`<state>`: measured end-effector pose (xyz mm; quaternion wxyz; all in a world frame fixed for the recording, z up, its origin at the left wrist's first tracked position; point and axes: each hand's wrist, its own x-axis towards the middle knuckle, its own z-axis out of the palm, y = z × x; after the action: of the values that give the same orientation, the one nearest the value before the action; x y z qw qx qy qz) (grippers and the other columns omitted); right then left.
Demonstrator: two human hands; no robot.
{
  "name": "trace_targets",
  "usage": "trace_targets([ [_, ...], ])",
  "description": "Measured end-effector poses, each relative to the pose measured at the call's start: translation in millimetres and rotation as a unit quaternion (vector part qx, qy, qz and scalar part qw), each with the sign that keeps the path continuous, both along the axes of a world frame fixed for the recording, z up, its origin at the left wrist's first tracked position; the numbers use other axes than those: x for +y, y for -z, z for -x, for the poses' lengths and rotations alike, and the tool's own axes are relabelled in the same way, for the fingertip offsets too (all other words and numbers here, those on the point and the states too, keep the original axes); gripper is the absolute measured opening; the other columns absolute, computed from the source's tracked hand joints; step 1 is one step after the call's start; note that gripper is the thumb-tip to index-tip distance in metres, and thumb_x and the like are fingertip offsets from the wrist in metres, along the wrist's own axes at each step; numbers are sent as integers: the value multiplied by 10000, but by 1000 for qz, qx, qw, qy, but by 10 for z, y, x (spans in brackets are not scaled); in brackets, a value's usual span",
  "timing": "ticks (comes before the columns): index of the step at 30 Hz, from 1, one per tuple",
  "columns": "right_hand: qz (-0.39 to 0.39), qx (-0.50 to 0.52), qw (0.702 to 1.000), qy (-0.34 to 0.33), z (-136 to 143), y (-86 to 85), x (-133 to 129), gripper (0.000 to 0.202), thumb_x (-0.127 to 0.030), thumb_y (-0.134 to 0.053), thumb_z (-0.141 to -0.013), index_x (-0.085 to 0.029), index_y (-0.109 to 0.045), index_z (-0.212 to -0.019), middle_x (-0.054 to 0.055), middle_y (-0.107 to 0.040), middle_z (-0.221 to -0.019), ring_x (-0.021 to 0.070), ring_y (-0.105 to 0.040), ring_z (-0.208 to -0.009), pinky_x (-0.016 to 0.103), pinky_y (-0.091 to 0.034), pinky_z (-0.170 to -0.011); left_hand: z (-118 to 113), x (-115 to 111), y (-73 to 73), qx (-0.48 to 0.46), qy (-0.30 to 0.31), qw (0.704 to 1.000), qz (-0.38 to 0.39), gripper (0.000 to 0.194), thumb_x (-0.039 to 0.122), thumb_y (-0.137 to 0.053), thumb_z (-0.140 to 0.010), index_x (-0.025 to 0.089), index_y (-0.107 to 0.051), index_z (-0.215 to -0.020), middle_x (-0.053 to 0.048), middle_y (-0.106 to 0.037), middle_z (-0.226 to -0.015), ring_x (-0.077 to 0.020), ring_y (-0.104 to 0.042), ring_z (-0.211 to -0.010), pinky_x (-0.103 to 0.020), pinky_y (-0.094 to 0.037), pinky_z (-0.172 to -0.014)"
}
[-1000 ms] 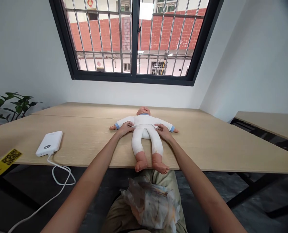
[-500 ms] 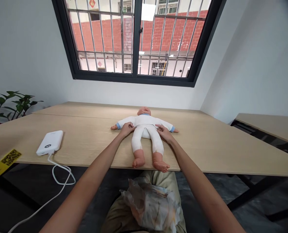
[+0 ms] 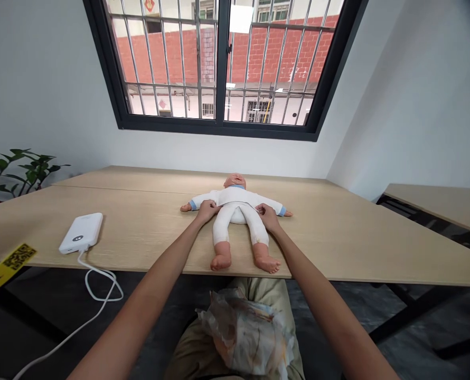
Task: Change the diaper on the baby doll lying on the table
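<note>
A baby doll lies on its back on the table, head toward the window and bare feet toward me. It wears a white shirt with blue collar and cuffs, and white trousers. At the doll's waist on the left, my left hand has its fingers pinched on the shirt's lower edge. My right hand pinches the same edge on the other side, fingers curled. The hem lies over the top of the trousers. The fingertips are partly hidden against the cloth.
A white power bank with a white cable lies on the wooden table at left. A clear plastic bag rests on my lap. A plant stands at far left. The barred window is behind the table.
The doll's legs have spread slightly apart, and its feet have shifted a little away from the table's front edge. My right hand has moved slightly outward; my left has barely moved.
</note>
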<state>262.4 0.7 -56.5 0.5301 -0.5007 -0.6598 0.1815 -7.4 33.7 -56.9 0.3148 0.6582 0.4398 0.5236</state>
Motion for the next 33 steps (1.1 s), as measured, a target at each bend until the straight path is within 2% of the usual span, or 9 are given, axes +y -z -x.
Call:
trace_targets([
  [7,3,-1,1000,30,3,-38,-3,173,-315,-566,-573,-187,-589,-687,56,-651,-712,180,-524,-648,326,-448,-661,119,13,-64,6,-2,999,36,364,355,-767,-528,185,-452,-461,50,-450,-499,-100,-379,-528,-248,-284,-556],
  [11,-14,-6,999,38,11,-26,6,158,-301,-566,-568,-187,-585,-676,47,-637,-688,172,-505,-635,310,-425,-634,78,-4,-55,14,-10,999,33,323,311,-750,-549,187,-462,-474,50,-452,-505,-106,-383,-531,-249,-282,-551],
  [14,-22,-12,998,49,4,-3,30,139,-297,-580,-579,-192,-583,-670,30,-632,-672,164,-504,-631,298,-412,-624,26,-25,-41,22,-38,999,11,321,304,-735,-585,192,-452,-481,46,-457,-512,-114,-393,-538,-253,-283,-553],
  [18,-11,5,999,41,-27,13,50,170,-328,-625,-586,-189,-596,-679,42,-645,-687,175,-534,-642,314,-434,-641,-10,-45,-25,24,-55,998,-8,326,323,-729,-610,199,-447,-501,36,-475,-534,-122,-411,-546,-258,-291,-557],
  [25,65,91,994,-8,-62,-7,8,314,-412,-685,-583,-178,-639,-787,72,-686,-828,186,-592,-713,322,-486,-682,76,-35,-57,-36,39,998,43,389,446,-793,-527,195,-511,-623,29,-531,-584,-135,-483,-587,-259,-361,-588],
  [28,74,108,991,-16,-40,-28,-26,322,-409,-665,-593,-177,-651,-817,69,-683,-853,185,-595,-743,313,-481,-693,113,-40,-88,-45,51,996,55,352,398,-795,-520,182,-542,-632,20,-565,-615,-134,-507,-608,-263,-382,-612],
  [33,88,152,984,-34,-40,-36,-39,296,-360,-594,-640,-178,-634,-870,49,-650,-748,175,-577,-680,284,-457,-610,118,-52,-101,-57,51,995,61,196,253,-721,-562,171,-554,-622,21,-570,-614,-126,-520,-609,-259,-401,-618],
])
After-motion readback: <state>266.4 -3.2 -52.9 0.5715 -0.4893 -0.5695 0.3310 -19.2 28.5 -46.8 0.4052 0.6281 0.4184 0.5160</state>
